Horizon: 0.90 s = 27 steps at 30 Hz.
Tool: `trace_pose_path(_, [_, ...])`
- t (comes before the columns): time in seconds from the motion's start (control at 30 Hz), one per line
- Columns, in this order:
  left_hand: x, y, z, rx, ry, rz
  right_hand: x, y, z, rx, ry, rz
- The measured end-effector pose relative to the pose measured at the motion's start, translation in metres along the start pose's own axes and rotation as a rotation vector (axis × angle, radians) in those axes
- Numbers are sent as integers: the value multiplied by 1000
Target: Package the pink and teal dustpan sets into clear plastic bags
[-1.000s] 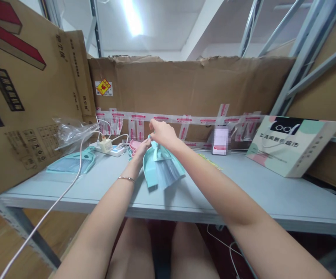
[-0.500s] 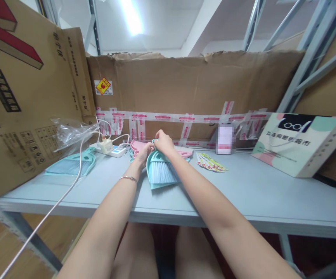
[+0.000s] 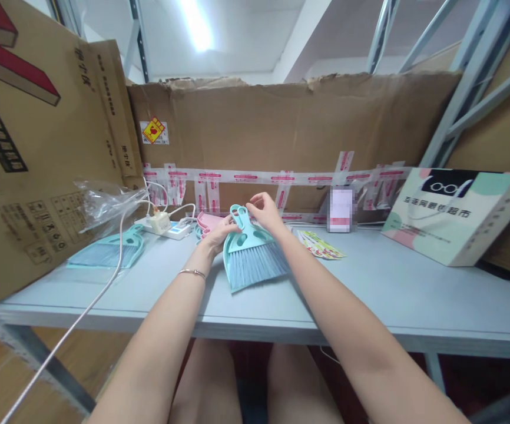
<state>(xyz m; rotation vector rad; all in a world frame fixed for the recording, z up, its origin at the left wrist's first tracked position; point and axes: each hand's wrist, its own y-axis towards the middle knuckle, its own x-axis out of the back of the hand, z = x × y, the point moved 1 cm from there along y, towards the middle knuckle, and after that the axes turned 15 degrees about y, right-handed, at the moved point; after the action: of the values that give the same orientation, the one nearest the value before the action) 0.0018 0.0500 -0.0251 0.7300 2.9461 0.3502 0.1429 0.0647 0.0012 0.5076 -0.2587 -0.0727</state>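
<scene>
Teal plastic, one hand brush [image 3: 255, 262] now lies against one dustpan [image 3: 226, 262], tilted over the middle of the grey table; a second ago it hung askew, so the pair seems nested. The left hand [image 3: 218, 235] pinches their handle end; the right hand [image 3: 266, 211] has shifted beside the handle, fingers loosely curled, contact impossible to tell. Beyond: one bagged teal set [image 3: 109, 250], one fan of leaflets [image 3: 321, 245] (uncountable), one partly hidden pink dustpan [image 3: 207, 221], one power strip [image 3: 178, 229], one phone [image 3: 341, 210].
</scene>
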Motion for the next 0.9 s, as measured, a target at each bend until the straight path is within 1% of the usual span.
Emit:
trace_pose_path(0.07, [0, 0, 1, -3, 4, 7, 16, -6, -8, -52, 24, 64])
trace_pose_path(0.17, [1, 1, 5, 3, 6, 9, 35, -20, -17, -198, 67, 232])
trace_pose_path(0.23, [2, 2, 8, 5, 4, 9, 40, -28, -18, -280, 120, 349])
trace_pose_path(0.3, [4, 2, 9, 4, 7, 12, 41, -32, -16, -328, 179, 429])
trace_pose_path(0.33, [4, 2, 9, 5, 12, 13, 40, -33, -15, -344, 201, 445])
trace_pose_path(0.4, [3, 1, 8, 11, 28, 11, 37, -35, -13, -364, 222, 432])
trace_pose_path(0.57, [1, 0, 6, 58, 111, -46, 31, -38, -15, -354, 231, 319])
trace_pose_path(0.63, [1, -3, 6, 93, 163, -78, 31, -40, -17, -355, 241, 273])
trace_pose_path(0.7, [0, -8, 4, 129, 209, -81, 33, -42, -17, -368, 261, 247])
trace_pose_path(0.77, [-2, -15, -1, 160, 237, -49, 38, -47, -14, -388, 288, 268])
trace_pose_path(0.8, [-5, -19, -4, 178, 254, -11, 42, -50, -12, -396, 299, 295])
trace_pose_path(0.9, [-14, -30, -14, 247, 368, 141, 50, -61, -5, -443, 351, 437])
